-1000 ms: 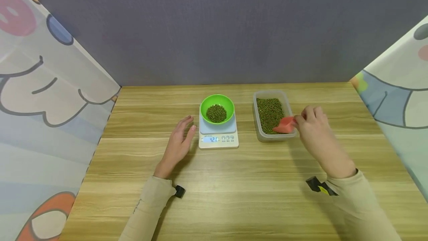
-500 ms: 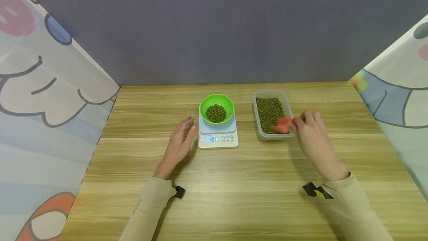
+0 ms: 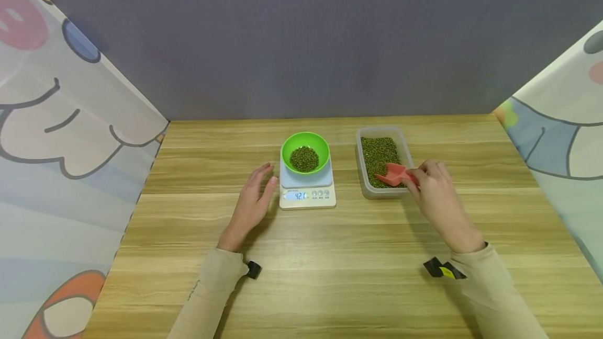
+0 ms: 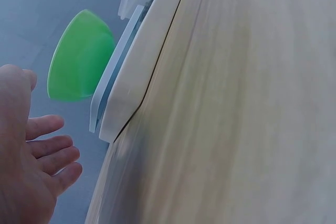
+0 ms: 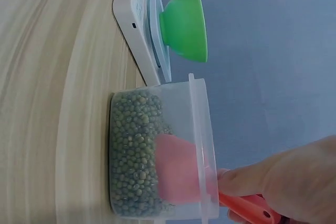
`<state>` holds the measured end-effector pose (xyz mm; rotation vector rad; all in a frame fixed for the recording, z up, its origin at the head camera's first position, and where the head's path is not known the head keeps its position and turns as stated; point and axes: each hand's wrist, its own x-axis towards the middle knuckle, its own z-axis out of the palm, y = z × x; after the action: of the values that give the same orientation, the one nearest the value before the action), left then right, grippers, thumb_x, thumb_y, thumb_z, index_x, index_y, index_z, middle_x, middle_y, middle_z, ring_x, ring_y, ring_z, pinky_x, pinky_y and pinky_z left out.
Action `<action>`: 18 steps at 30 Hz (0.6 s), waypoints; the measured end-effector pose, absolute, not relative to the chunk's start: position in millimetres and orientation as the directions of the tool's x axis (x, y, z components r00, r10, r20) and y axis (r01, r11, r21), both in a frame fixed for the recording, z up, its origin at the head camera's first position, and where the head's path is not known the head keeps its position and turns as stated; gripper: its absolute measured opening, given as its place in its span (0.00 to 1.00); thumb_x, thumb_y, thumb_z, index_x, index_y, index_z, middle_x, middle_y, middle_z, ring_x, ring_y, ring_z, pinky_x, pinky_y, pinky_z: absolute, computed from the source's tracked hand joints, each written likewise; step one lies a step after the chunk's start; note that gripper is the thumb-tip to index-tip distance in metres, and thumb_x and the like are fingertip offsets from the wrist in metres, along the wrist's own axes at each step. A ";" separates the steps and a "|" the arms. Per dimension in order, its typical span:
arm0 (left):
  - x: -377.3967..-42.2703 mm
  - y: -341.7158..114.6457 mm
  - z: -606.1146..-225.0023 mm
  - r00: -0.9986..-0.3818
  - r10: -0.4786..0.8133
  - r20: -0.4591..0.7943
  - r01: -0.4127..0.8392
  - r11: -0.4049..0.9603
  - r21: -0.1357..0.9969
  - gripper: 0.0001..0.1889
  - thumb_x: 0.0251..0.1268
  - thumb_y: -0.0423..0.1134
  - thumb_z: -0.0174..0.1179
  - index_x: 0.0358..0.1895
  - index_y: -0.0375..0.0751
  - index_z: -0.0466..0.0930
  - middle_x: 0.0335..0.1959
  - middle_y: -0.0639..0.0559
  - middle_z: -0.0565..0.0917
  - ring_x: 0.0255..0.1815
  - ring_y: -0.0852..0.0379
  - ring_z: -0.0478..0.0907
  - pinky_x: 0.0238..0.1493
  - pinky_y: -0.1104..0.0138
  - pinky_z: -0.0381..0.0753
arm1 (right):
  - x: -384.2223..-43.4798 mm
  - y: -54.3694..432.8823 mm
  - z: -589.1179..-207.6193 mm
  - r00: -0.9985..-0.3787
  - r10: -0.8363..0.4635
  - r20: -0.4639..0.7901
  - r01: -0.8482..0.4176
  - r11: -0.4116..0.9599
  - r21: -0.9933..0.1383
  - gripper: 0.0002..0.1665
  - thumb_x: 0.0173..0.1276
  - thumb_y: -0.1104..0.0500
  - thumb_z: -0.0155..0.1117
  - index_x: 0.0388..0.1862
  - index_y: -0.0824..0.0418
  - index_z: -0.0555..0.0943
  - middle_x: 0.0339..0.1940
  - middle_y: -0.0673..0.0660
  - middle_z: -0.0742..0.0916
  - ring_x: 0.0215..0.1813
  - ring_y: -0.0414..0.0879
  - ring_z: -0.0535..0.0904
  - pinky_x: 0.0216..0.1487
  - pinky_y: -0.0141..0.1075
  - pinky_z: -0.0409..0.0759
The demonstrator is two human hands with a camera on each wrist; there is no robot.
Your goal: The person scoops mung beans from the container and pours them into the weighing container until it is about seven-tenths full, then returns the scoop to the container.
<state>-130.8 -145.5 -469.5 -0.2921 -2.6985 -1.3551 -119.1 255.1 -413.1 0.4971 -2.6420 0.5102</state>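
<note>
The right hand (image 3: 438, 203) pinches the handle of a red scoop (image 3: 394, 174), its blade inside a translucent container (image 3: 382, 193), down among small green beans (image 3: 379, 155); the left hand (image 3: 251, 205), well apart from the right, has its fingers loosely extended just beside a scale (image 3: 306, 181) and holds nothing. The scoop looks like light, fairly stiff plastic, hard to break; the handle is the sound place to grip, close behind the blade, since a load of beans would tip it forward; the beans look hard, smooth and quick to roll, so a tilted blade would likely spill them. The container seems thin-walled (the right wrist view shows beans through its side), best steadied by the rim; the green bowl (image 3: 306, 139), on the scale with some beans inside, looks light and smooth, easily nudged. Beneath lies a wood-grained table (image 3: 330, 266), flat and probably slick; beyond it stands a plain grey-blue back wall (image 3: 330, 41), with cartoon-printed panels (image 3: 70, 213) at both sides.
</note>
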 end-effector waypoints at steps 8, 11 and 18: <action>-130.8 -144.1 -468.4 -0.973 0.134 0.186 0.229 0.580 0.782 0.26 0.84 0.48 0.47 0.73 0.33 0.70 0.76 0.36 0.69 0.78 0.37 0.64 0.79 0.44 0.62 | -119.7 251.7 -412.5 -0.852 -0.253 0.458 -0.407 0.871 -0.276 0.13 0.62 0.69 0.75 0.41 0.79 0.85 0.31 0.66 0.78 0.37 0.61 0.69 0.38 0.50 0.67; -130.7 -143.8 -468.0 -0.974 0.136 0.183 0.228 0.579 0.783 0.26 0.84 0.48 0.47 0.73 0.33 0.70 0.76 0.36 0.68 0.78 0.37 0.64 0.79 0.44 0.61 | -120.2 250.5 -413.7 -0.849 -0.245 0.468 -0.404 0.872 -0.277 0.12 0.63 0.69 0.74 0.41 0.79 0.85 0.32 0.66 0.78 0.37 0.61 0.68 0.39 0.50 0.67; -130.8 -145.1 -467.2 -0.974 0.136 0.182 0.228 0.588 0.776 0.27 0.85 0.49 0.46 0.73 0.33 0.69 0.77 0.37 0.68 0.78 0.37 0.64 0.79 0.44 0.61 | -124.1 254.6 -414.8 -0.870 -0.228 0.438 -0.383 0.871 -0.308 0.14 0.60 0.69 0.77 0.41 0.80 0.85 0.30 0.66 0.78 0.35 0.60 0.69 0.36 0.47 0.67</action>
<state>-130.8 -145.1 -467.2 -0.3109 -2.7061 -1.3453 -124.1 254.6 -414.8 0.4513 -2.6492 0.5493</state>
